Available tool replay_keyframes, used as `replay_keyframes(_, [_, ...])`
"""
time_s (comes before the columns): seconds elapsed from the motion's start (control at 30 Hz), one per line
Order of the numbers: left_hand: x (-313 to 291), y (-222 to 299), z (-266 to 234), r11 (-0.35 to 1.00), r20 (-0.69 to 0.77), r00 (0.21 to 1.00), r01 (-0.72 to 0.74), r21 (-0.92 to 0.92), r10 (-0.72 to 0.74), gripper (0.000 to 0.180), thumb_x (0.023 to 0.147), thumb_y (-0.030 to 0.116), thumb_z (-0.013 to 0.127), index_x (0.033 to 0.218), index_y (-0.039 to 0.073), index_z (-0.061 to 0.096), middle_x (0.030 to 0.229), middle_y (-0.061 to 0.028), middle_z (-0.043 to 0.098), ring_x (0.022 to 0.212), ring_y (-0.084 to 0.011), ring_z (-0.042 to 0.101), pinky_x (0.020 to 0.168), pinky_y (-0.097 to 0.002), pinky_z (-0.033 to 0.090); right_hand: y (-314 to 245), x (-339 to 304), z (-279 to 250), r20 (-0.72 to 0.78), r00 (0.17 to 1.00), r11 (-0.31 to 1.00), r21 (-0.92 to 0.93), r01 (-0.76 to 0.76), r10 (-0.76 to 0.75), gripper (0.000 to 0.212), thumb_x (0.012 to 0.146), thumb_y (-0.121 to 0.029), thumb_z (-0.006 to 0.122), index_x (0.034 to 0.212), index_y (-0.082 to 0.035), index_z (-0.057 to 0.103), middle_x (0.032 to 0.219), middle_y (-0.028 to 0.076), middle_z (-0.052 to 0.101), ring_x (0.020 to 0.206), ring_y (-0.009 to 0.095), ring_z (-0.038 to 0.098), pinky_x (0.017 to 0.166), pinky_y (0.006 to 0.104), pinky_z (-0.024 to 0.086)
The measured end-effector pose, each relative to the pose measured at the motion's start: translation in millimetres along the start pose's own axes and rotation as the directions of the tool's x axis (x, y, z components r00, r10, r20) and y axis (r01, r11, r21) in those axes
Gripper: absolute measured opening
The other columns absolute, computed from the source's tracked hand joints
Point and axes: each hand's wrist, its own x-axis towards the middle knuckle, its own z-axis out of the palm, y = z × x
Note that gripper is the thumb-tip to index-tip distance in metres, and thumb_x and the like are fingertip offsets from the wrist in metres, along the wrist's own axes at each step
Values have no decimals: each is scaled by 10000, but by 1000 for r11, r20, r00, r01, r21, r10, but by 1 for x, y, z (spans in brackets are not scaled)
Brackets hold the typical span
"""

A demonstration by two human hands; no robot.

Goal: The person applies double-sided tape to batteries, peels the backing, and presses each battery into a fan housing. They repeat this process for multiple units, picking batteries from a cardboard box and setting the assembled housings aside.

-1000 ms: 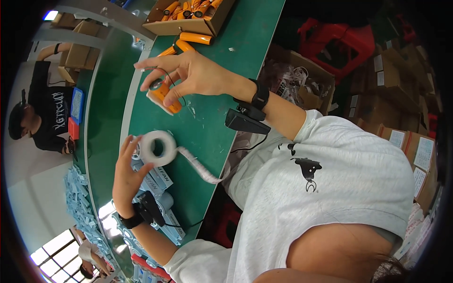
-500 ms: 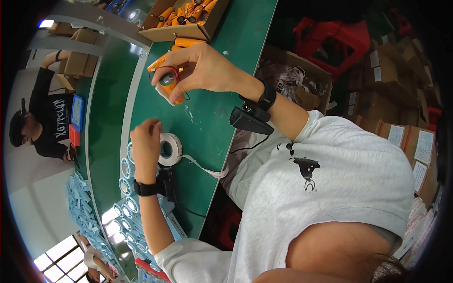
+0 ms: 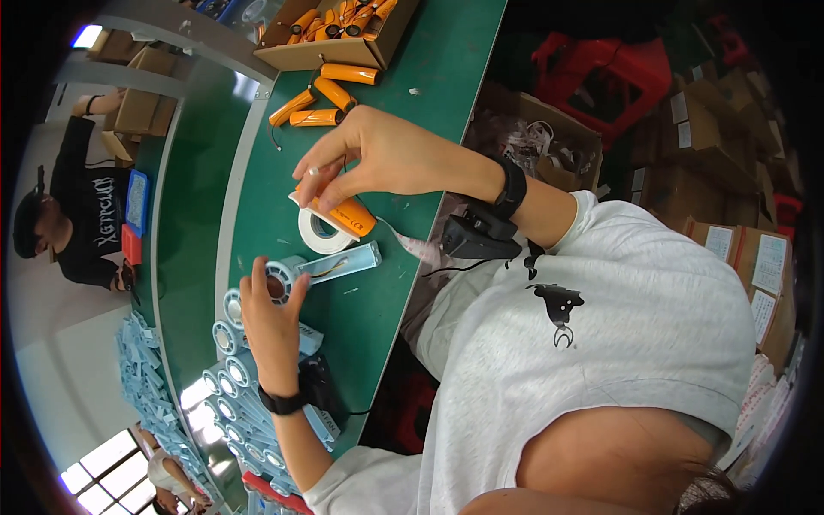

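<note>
My right hand (image 3: pixel 382 159) pinches an orange cylindrical battery (image 3: pixel 354 218) near one end, with a small white piece by the fingertips. It is over a white roll of label tape (image 3: pixel 313 239), whose loose strip trails toward the table's near edge. My left hand (image 3: pixel 273 330) has its thumb and fingers around the round head of a light-blue handheld fan housing (image 3: pixel 348 263). The housing's handle lies open toward the right, with thin wires showing inside. More fan housings (image 3: pixel 230 378) stand in rows beside my left forearm.
Several loose batteries (image 3: pixel 350 74) lie beyond my right hand, near a carton (image 3: pixel 330 57) full of them. Across the green table (image 3: pixel 390 283) a person (image 3: pixel 86 206) works beside a blue tray (image 3: pixel 137 202). A red stool (image 3: pixel 601 81) and stacked cartons (image 3: pixel 712 129) stand at the right.
My right hand has brought the battery down and nearer, over the tape roll. My left hand has moved lower in view and taken hold of a fan housing.
</note>
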Motion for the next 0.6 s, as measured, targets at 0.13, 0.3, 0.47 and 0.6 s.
replay_keyframes(0.13, [-17,10,3,894,-185,890,-365,260,417,399,605,92,722,982,66,594,1230,-82,438,1125,-305,414,949,-414,333,-5,-4,-4,24,999,995,-83,-47,49,211,685,-2,648,896,-5,634,817,48,624,794,121,577,744,242,468])
replay_keyframes(0.3, [-9,-12,30,823,-170,809,-531,203,563,262,642,73,689,895,77,619,1254,-79,430,1221,-323,322,1017,-478,222,-25,7,22,157,987,988,-146,54,-30,190,701,-3,617,890,13,618,831,69,623,811,137,582,738,231,473])
replay_keyframes(0.47, [-5,-13,40,853,-242,818,-497,157,521,221,648,45,674,860,76,623,1237,-70,442,1191,-316,354,987,-459,256,-11,1,44,228,970,977,-175,122,-80,147,704,-21,617,844,15,594,796,81,590,766,175,582,672,243,472])
replay_keyframes(0.6, [1,-14,41,858,-261,826,-514,11,499,150,684,27,638,829,45,604,1218,-68,449,1159,-305,381,947,-418,292,1,-4,45,276,927,844,-406,351,-253,98,712,-20,607,788,11,554,750,98,537,695,229,564,610,289,455])
